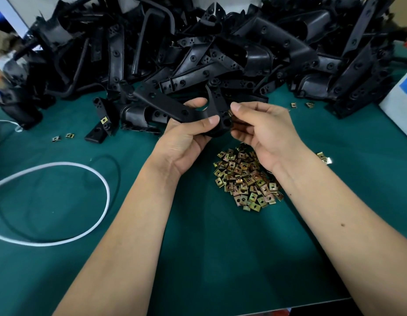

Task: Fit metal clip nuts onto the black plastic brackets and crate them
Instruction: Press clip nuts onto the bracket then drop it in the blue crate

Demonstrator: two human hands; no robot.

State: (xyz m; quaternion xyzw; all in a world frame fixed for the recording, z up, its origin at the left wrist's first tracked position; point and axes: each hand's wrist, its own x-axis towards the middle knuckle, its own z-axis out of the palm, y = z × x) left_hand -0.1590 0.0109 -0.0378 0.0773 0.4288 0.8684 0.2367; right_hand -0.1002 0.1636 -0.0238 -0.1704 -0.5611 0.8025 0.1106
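Observation:
My left hand (186, 137) grips a black plastic bracket (166, 103) above the green table, thumb across its near end. My right hand (264, 131) pinches a small brass-coloured clip nut (230, 113) between thumb and fingers, right at the bracket's right end. Whether the nut sits on the plastic is hidden by my fingers. A heap of loose clip nuts (246, 179) lies on the table below my right wrist. A large pile of black brackets (220, 49) fills the back of the table.
A bracket with a fitted clip nut (104, 120) lies left of my hands. Stray nuts lie at the left (63, 136), back right (301, 105) and right (324, 157). A white cable loop (61, 201) lies at the left. A white box (401, 103) stands at the right edge.

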